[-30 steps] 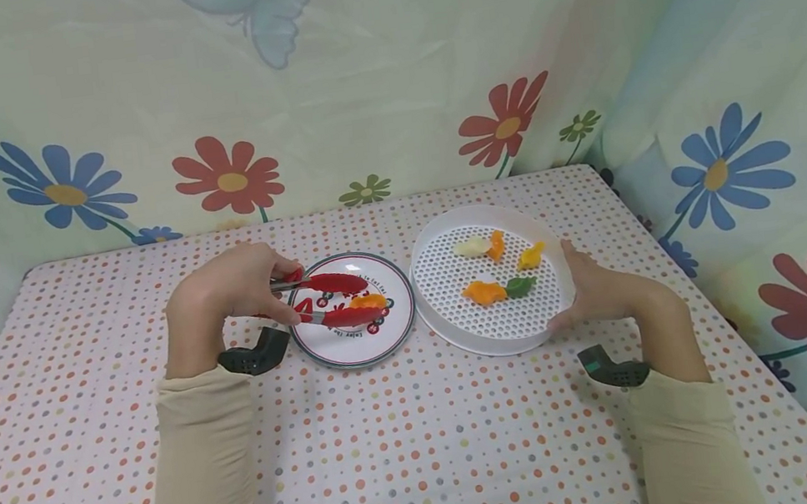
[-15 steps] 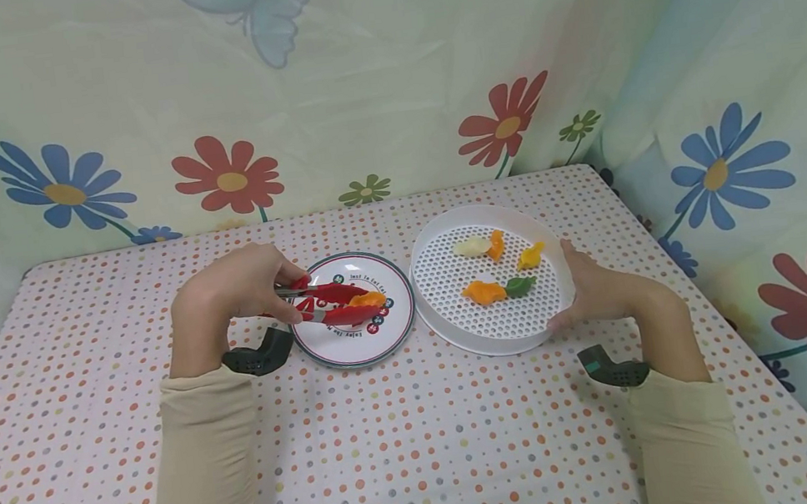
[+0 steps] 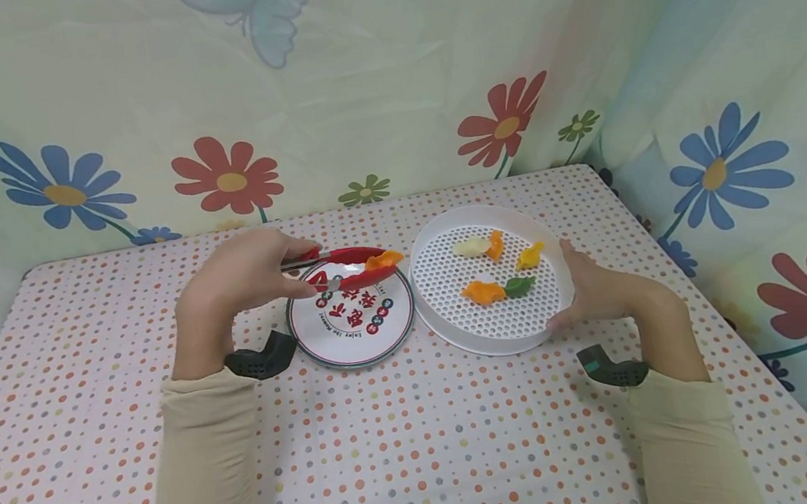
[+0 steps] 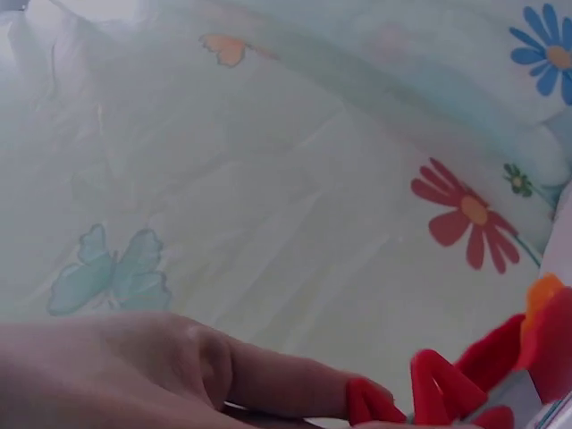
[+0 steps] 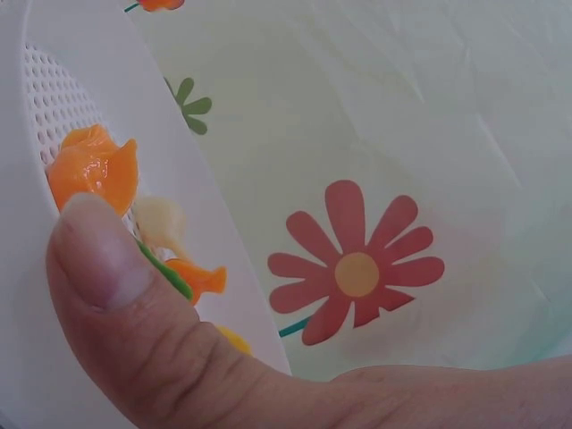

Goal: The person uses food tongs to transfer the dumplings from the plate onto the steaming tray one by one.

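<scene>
My left hand [image 3: 240, 276] grips red tongs [image 3: 344, 263] that pinch an orange dumpling-shaped piece [image 3: 383, 260], lifted above the far edge of a printed round plate [image 3: 351, 319]. In the left wrist view the red tongs [image 4: 483, 375] and the orange piece [image 4: 542, 290] show beyond my fingers. My right hand [image 3: 593, 287] holds the right rim of a white perforated tray [image 3: 497, 335], thumb on its edge. The tray carries several pieces: orange [image 3: 484, 292], green [image 3: 521, 286], yellow [image 3: 531, 255] and pale [image 3: 472, 247]. The right wrist view shows my thumb [image 5: 107, 295] on the tray's rim [image 5: 214, 232].
The table [image 3: 413, 452] wears a polka-dot cloth. Flower-printed fabric [image 3: 382, 78] walls in the back and right side. A black wrist camera sits on each forearm.
The tongs closed on the orange piece that lay on the plate, then rose and moved right toward the tray with it. My right hand has stayed on the tray.
</scene>
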A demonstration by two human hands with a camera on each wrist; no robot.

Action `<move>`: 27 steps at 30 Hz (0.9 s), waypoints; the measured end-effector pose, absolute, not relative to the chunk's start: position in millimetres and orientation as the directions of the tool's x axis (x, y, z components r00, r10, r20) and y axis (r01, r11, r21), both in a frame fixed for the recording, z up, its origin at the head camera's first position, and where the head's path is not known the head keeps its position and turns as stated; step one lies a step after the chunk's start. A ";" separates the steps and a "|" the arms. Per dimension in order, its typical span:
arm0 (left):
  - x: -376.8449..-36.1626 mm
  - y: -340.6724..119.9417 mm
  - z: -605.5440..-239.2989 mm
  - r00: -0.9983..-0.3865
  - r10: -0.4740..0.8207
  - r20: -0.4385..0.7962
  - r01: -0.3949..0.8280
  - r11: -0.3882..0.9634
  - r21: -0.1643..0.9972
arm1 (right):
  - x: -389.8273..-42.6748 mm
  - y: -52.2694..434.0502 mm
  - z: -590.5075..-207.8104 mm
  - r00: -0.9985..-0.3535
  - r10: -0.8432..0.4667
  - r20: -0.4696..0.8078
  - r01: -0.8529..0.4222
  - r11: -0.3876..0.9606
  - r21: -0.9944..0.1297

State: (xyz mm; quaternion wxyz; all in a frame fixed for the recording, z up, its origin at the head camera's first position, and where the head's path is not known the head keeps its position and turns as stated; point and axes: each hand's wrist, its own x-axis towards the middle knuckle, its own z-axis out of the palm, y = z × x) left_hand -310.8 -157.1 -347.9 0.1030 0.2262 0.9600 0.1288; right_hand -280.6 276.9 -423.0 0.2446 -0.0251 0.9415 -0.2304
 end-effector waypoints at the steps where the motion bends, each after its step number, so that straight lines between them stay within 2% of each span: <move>1: -311.1 -152.5 -347.6 -0.875 0.471 -0.115 0.425 0.858 0.288 | -280.4 277.1 -423.1 -0.879 -0.158 -0.450 0.068 0.893 -0.446; 5: -310.8 -128.5 -348.5 -0.842 0.539 -0.033 0.518 0.823 0.234 | -280.1 278.0 -424.7 -0.881 -0.151 -0.448 0.072 0.894 -0.443; 11: -306.9 -83.5 -357.1 -0.789 0.614 -0.014 0.607 0.782 0.140 | -279.3 278.2 -425.2 -0.881 -0.139 -0.453 0.080 0.899 -0.431; 16: -305.2 -59.3 -365.5 -0.794 0.606 -0.042 0.604 0.795 0.059 | -279.6 274.4 -425.1 -0.884 -0.157 -0.441 0.059 0.897 -0.437; 22: -302.4 -43.6 -369.0 -0.782 0.616 -0.096 0.615 0.787 0.048 | -279.2 273.1 -421.8 -0.887 -0.143 -0.439 0.061 0.906 -0.419; 27: -301.3 -37.2 -367.4 -0.797 0.595 -0.107 0.594 0.803 0.047 | -278.0 275.2 -419.3 -0.887 -0.132 -0.443 0.066 0.912 -0.404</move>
